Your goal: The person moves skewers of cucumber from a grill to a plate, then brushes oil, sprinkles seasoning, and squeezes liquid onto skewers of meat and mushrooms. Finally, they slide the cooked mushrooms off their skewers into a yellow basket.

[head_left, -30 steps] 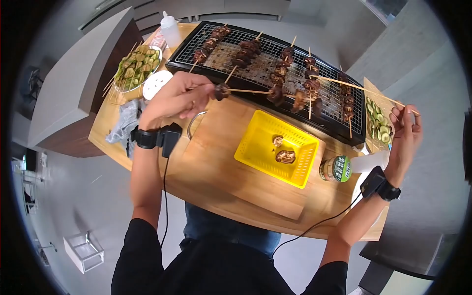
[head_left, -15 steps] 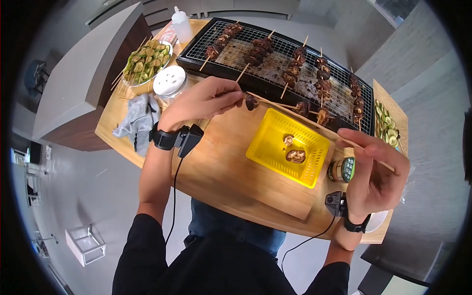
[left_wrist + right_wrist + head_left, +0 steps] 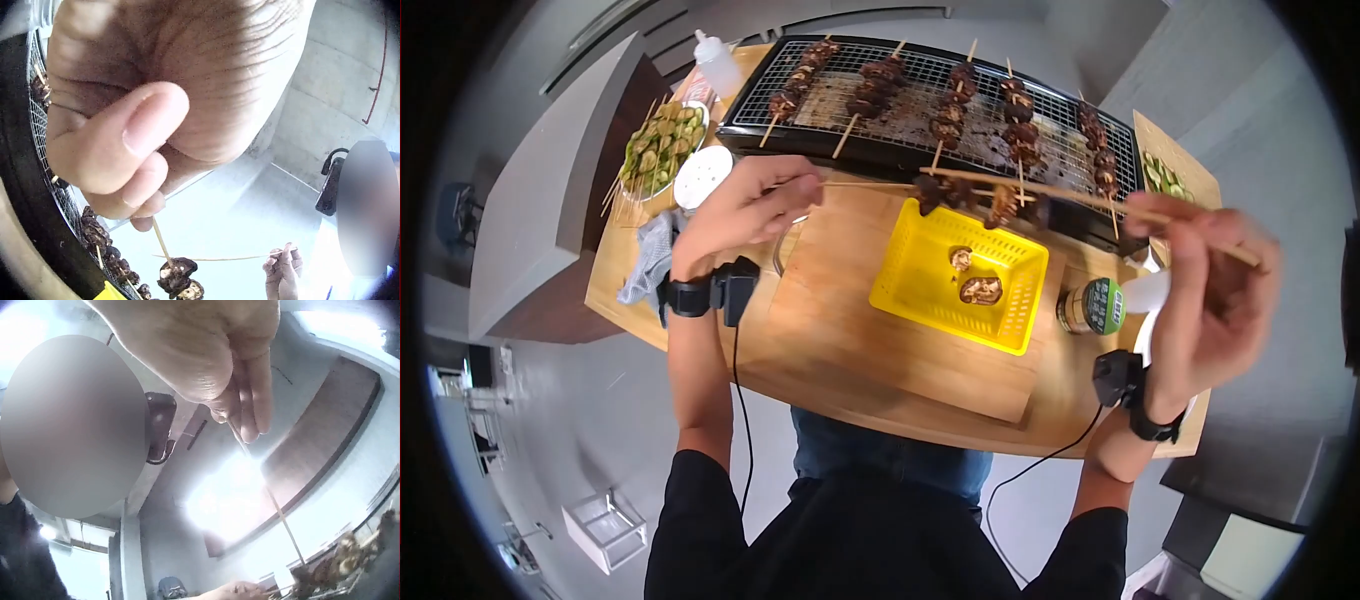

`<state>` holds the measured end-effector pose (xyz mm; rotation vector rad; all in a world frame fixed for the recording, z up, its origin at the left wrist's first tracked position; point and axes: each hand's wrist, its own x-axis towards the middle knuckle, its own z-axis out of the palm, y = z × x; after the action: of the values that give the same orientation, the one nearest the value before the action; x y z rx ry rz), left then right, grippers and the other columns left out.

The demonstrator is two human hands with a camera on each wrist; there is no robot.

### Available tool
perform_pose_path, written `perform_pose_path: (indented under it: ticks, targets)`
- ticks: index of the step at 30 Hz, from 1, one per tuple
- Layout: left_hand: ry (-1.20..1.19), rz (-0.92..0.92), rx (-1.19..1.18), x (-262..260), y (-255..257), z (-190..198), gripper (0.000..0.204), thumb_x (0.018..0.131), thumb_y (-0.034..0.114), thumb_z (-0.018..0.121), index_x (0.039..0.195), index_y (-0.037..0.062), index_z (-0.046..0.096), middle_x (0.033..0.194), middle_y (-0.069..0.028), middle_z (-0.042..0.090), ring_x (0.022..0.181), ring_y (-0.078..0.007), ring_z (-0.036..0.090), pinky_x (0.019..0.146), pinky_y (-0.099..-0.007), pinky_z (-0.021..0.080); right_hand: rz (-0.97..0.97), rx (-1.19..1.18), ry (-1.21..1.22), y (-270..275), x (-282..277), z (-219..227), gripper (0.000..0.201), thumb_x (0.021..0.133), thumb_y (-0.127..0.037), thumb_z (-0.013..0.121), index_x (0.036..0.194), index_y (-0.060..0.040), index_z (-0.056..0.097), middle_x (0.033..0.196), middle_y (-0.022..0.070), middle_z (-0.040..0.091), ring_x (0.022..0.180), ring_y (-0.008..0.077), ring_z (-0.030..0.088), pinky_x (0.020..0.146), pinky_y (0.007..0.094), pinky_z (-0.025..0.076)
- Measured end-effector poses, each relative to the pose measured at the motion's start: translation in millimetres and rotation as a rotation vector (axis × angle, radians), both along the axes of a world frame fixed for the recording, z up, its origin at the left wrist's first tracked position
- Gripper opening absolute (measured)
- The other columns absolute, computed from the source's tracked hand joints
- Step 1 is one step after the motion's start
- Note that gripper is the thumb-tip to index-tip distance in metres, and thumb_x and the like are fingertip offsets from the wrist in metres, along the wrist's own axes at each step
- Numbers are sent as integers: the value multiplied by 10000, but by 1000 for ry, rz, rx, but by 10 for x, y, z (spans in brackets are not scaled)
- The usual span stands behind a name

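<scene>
yellow basket (image 3: pixel 920 290), black grill (image 3: pixel 900 150), green-labelled jar (image 3: pixel 1090 308)

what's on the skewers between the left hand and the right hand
In the head view, between the left hand and the right hand, dark mushroom pieces are threaded on the skewers, above the yellow basket.

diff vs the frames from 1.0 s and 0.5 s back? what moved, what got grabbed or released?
The right hand swung in from the far right with its bamboo skewer, now laid across above the yellow basket. The left hand still pinches its skewer; the mushroom pieces on it now number several instead of one. Nothing was let go. Two mushrooms in the basket, the grill skewers and the seasoning jar stayed put.
</scene>
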<state>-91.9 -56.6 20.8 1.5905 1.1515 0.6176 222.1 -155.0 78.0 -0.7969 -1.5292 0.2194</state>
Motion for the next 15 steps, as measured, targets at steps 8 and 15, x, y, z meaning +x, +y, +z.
perform_pose_path:
  ticks: [8,15]
  targets:
    - [161,-103,77,-460,-32,101,228,1003,192,506,907,11,607,584,44,453,466,-5,341,427,-189,234,-313,-170,9,105,846,117,196,983,-129,558,1106,23,571,959,167,668,739,142,605,686,271,502]
    - [212,-58,80,-690,-90,106,262,1008,216,506,907,4,623,603,20,483,462,-17,368,413,-189,254,-27,-347,-91,275,640,-53,163,981,-126,564,1085,0,562,899,80,665,738,99,589,692,229,481]
